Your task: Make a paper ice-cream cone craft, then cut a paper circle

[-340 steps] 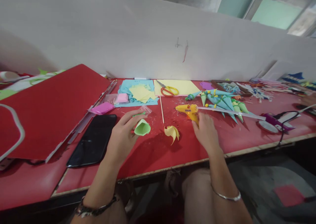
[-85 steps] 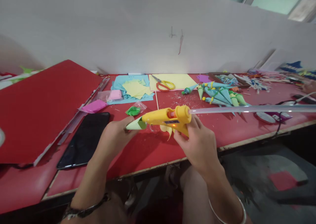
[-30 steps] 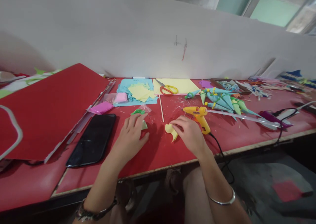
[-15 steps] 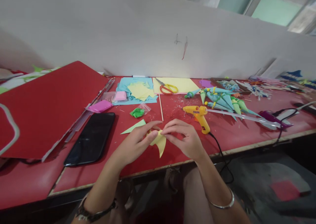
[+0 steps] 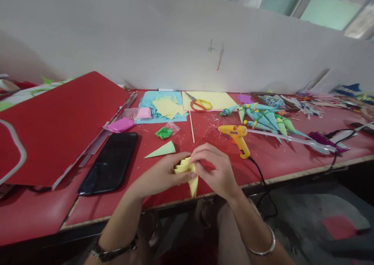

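My left hand (image 5: pixel 166 175) grips a yellow folded paper piece (image 5: pixel 193 185) near the table's front edge, its thumb lying across the paper. The fingers of my right hand (image 5: pixel 214 169) close on the same paper from the right. Pleats show along its upper side, and a pointed end hangs down. Just beyond my left hand lies a pale green paper cone (image 5: pixel 162 150). Farther back are a small bag with green material (image 5: pixel 164 132) and a thin white stick (image 5: pixel 192 128). A yellow glue gun (image 5: pixel 238 138) rests right of my right hand.
A black phone (image 5: pixel 109 163) and a large red board (image 5: pixel 64 128) are on the left. Scissors (image 5: pixel 199 104) lie on yellow paper at the back, beside blue sheets (image 5: pixel 146 121) with yellow pieces. Blue and green cones (image 5: pixel 265 119) are heaped at the right. The glue gun's cord hangs over the edge.
Both hands and the yellow paper have come slightly lower, nearer the table's front edge. Its pleats now show more between the fingers, and the green cone is more fully uncovered.
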Tool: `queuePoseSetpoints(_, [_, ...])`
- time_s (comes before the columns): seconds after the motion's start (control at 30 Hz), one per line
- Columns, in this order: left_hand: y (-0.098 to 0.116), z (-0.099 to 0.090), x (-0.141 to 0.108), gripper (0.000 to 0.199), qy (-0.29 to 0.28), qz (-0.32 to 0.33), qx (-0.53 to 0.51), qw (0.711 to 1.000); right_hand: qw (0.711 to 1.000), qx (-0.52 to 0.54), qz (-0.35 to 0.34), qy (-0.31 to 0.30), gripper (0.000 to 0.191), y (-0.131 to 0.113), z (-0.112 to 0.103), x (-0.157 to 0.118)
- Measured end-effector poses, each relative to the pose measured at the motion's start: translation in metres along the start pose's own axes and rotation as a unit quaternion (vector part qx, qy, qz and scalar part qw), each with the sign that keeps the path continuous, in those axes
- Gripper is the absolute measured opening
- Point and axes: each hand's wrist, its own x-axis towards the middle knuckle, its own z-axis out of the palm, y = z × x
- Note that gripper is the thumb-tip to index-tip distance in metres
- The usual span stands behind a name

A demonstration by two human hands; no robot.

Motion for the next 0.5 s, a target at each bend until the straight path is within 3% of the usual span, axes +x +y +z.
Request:
queuePoseSetpoints(0.27, [-0.0039,0.0027,0.0063,0.021,0.151,0.066,0.097,0.982,0.994,0.054,0.094,0.009,0.022,0.0107,0.0037,-0.0015])
queuePoseSetpoints(0.5, [-0.0070,0.0077,0.0066,0.047,0.128,0.111,0.109,0.979,0.995,0.046,0.079,0.025,0.010,0.0085,0.0045,-0.0008])
